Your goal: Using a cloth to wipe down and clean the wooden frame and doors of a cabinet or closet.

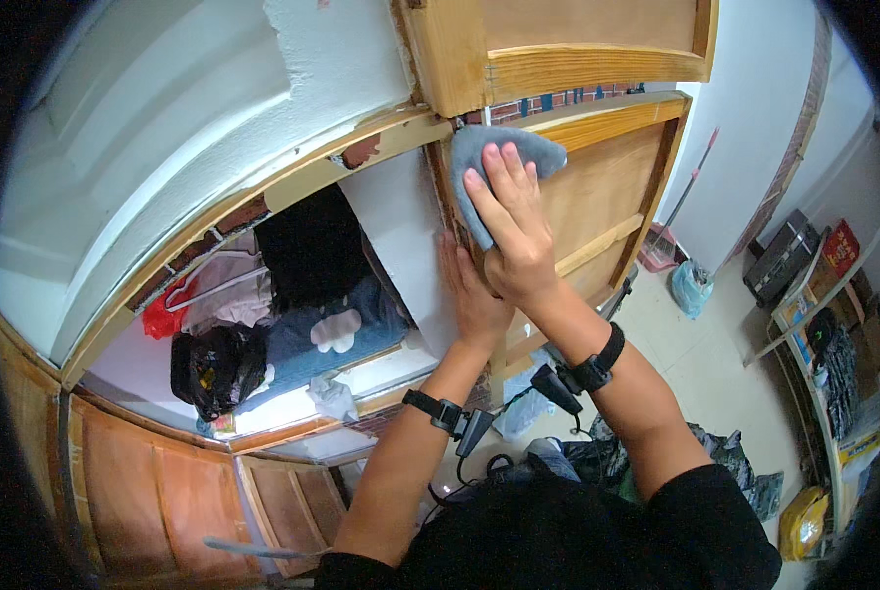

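Observation:
My right hand (513, 221) presses a grey cloth (477, 144) against the hinge-side edge of an open wooden cabinet door (602, 184). The cloth is bunched under the fingers and folds over the door's upper corner. Lower down, my left hand (477, 306) lies along the same edge, fingers pointing up. Its thumb is hidden, so I cannot tell whether it grips the door. To the left is the open cabinet compartment (392, 195), with a dark blue patterned fabric (299, 369), a black plastic bag (218, 369) and a white clothes hanger (215, 276) inside.
Another open wooden door (595, 66) stands just above. Closed wooden doors (159, 487) are at lower left. On the tiled floor (694, 361) are a broom with a pink dustpan (657, 251) and a blue plastic bag (692, 287). A cluttered shelf (809, 369) lines the right.

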